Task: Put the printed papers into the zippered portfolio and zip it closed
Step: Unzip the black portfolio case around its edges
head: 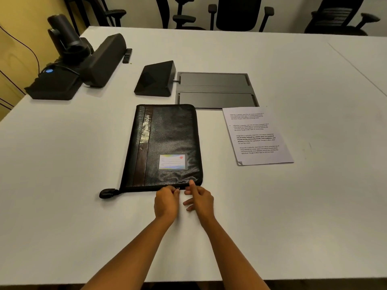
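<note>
A black zippered portfolio (167, 145) lies flat and closed on the white table (83, 227), its cover carrying a label card. To its right rest the printed papers (256, 136), apart from it, one near corner curled. My left hand (166, 203) is at the portfolio's near edge, fingers pinched on the small zipper pull. My right hand (199, 197) sits beside it, thumb pressing the near right corner of the portfolio, other fingers loosely spread. A black strap tab (107, 193) sticks out at the near left corner.
Behind the portfolio stand a black wedge-shaped device (156, 79) and a recessed grey cable hatch (215, 90). At the far left sit a conference camera (65, 36) and a dark speaker bar (102, 59). Office chairs (238, 13) line the far side.
</note>
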Available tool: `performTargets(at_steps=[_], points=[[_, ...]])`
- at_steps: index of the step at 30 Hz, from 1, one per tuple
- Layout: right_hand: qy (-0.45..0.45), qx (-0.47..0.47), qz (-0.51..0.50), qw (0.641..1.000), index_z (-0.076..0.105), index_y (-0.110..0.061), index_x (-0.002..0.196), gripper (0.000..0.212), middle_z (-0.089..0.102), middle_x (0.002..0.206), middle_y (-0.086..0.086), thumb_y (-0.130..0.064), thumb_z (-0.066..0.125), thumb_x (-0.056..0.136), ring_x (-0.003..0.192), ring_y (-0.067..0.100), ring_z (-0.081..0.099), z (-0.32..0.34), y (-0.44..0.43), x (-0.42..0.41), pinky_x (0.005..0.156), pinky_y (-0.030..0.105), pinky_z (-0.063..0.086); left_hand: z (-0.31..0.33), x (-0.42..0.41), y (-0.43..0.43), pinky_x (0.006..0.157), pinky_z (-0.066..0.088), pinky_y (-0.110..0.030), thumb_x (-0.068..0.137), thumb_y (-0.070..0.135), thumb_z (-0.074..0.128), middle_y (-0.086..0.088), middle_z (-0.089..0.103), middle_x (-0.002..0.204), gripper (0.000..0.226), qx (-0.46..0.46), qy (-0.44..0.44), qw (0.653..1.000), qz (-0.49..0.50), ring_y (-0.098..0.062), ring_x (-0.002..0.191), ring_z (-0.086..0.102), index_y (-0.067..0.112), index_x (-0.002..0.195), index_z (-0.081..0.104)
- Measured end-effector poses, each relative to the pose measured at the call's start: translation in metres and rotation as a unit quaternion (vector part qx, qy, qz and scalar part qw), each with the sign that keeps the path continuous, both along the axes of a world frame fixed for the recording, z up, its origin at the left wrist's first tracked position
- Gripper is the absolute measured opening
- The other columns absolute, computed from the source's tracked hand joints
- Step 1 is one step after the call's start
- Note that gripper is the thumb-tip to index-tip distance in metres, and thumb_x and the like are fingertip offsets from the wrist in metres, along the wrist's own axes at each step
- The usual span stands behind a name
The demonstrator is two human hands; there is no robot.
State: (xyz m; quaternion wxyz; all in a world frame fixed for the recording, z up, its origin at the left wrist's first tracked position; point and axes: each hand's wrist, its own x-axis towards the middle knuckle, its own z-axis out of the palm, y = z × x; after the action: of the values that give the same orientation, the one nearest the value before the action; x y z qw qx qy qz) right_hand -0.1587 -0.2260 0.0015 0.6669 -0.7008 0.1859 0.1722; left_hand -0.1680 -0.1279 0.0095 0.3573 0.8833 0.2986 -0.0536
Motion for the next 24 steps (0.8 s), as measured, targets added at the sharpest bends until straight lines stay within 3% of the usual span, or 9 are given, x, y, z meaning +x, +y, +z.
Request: performTargets(at_steps=[6,11,20,23,24], points=[[0.037,0.008,0.002,0.999,0.060,-0.010,0.077,0.025,0.067,0.072,0.002,-0.031,0.058,0.091,0.045,0.012,0.063,0.000,-0.001,0.015,0.040,0.022,0.048,-0.005,-0.005,0.015,0.082,0.050,-0.034,0.095,0.021,0.051,-0.013,0.065,0.109,0.024,0.055,-0.052,0.992,-0.103,-0.026,0.096,0.061,0.006,0.106,0.065],[0.049,0.010,-0.010,0.999,0.058,-0.011,0.073,0.024,0.066,0.069,0.002,-0.026,0.058,0.091,0.047,0.014,0.063,0.000,0.000,0.019,0.040,0.023,0.050,-0.008,-0.013,0.042,0.080,0.050,-0.036,0.094,0.020,0.052,-0.014,0.065,0.106,0.023,0.088,-0.087,0.982,-0.140,-0.029,0.095,0.061,0.004,0.103,0.066],[0.052,0.017,-0.031,0.998,0.059,-0.001,0.091,0.023,0.066,0.085,0.014,-0.023,0.055,0.093,0.054,0.019,0.063,0.000,0.002,0.018,0.045,0.024,0.054,-0.006,-0.035,0.104,0.077,0.050,-0.043,0.094,0.016,0.053,-0.020,0.063,0.103,0.023,0.121,-0.099,0.985,-0.070,-0.038,0.092,0.061,-0.001,0.101,0.066],[0.020,0.006,-0.093,0.995,0.053,-0.006,0.099,0.020,0.065,0.089,0.016,-0.019,0.063,0.088,0.057,0.020,0.063,0.004,0.002,0.014,0.045,0.021,0.053,-0.004,-0.035,0.106,0.076,0.050,-0.042,0.094,0.015,0.052,-0.020,0.063,0.103,0.022,0.115,-0.107,0.986,-0.060,-0.037,0.091,0.060,-0.002,0.101,0.066],[-0.009,-0.010,-0.122,0.992,0.049,-0.008,0.106,0.028,0.064,0.093,0.017,-0.016,0.066,0.085,0.063,0.022,0.062,0.005,0.002,0.012,0.047,0.021,0.053,-0.004,-0.035,0.104,0.075,0.050,-0.042,0.093,0.014,0.053,-0.020,0.062,0.102,0.022,0.111,-0.112,0.986,-0.055,-0.036,0.090,0.060,-0.003,0.099,0.066]])
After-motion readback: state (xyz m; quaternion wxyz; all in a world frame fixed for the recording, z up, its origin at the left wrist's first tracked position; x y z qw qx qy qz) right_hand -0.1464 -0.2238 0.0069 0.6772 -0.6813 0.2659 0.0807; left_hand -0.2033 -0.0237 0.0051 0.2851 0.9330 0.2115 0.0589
